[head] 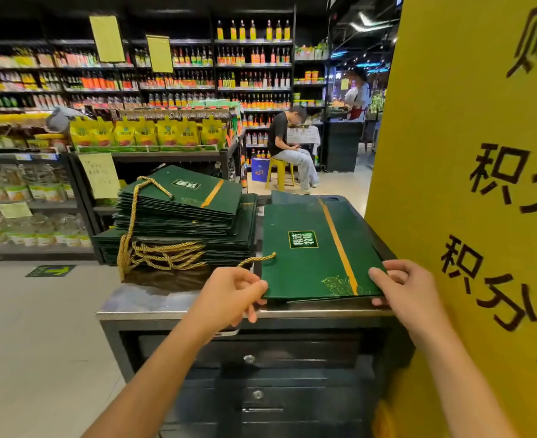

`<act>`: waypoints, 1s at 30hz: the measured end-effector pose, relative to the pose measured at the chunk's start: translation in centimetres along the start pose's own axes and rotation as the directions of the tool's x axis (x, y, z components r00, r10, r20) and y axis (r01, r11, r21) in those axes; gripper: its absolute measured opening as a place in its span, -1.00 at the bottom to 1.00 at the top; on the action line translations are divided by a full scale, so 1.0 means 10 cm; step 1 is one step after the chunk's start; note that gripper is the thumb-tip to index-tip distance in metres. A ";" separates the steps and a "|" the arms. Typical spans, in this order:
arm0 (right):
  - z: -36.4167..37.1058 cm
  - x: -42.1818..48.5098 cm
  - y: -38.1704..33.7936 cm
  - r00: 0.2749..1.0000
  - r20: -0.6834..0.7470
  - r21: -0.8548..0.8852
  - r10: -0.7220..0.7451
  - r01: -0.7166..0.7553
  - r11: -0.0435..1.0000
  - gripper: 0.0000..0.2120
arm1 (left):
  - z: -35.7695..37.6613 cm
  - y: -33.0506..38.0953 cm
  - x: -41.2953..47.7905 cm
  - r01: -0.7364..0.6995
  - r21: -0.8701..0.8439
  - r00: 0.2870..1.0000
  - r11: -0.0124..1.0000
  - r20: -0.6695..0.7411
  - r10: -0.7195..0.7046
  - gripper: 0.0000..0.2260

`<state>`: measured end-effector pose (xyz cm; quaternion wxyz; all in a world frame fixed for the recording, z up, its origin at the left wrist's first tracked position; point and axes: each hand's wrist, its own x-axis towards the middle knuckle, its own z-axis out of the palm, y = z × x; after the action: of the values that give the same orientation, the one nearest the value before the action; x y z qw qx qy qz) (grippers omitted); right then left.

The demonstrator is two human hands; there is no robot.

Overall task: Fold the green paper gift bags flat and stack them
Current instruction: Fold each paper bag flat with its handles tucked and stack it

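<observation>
Head camera looks down, close over counter point(178, 306).

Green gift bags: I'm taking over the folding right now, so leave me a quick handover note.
Left hand pinches the near left corner of a flat green bag; right hand grips its near right corner.
The bag lies on the metal counter, beside a tall stack of folded bags on its left.
Done: many bags stacked, this one looks folded.
Left: probably lay it on the stack.
</observation>
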<state>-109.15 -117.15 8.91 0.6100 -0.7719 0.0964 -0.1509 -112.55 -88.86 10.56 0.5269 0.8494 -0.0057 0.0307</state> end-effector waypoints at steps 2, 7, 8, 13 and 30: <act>-0.01 0.01 -0.01 0.996 -0.038 -0.167 -0.085 0.077 0.983 -0.67 | 0.00 -0.02 0.01 -0.019 0.006 1.000 1.000 0.010 0.019 -0.91; 0.05 -0.07 -0.06 0.953 -0.001 -0.504 -0.302 0.260 0.824 -0.65 | -0.16 -0.13 0.12 -0.110 0.296 0.975 0.949 -0.154 0.161 -0.85; 0.08 -0.08 -0.07 0.942 0.016 -0.537 -0.336 0.292 0.792 -0.66 | -0.21 -0.16 0.13 -0.103 0.371 0.961 0.923 -0.201 0.188 -0.84; 0.34 -0.16 -0.20 0.868 0.208 -0.495 -0.450 0.490 0.717 -0.77 | -0.38 -0.28 0.12 -0.255 0.363 0.959 0.897 -0.028 0.284 -0.85; 0.84 -0.23 -0.40 0.674 0.596 -0.210 -0.437 0.656 0.725 -0.76 | -0.45 -0.31 0.22 -0.330 0.240 0.944 0.913 0.095 0.317 -0.92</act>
<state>-108.48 -107.78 10.81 0.3618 -0.8838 -0.2797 -0.0986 -110.46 -83.43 9.86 0.4019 0.8972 -0.1563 0.0950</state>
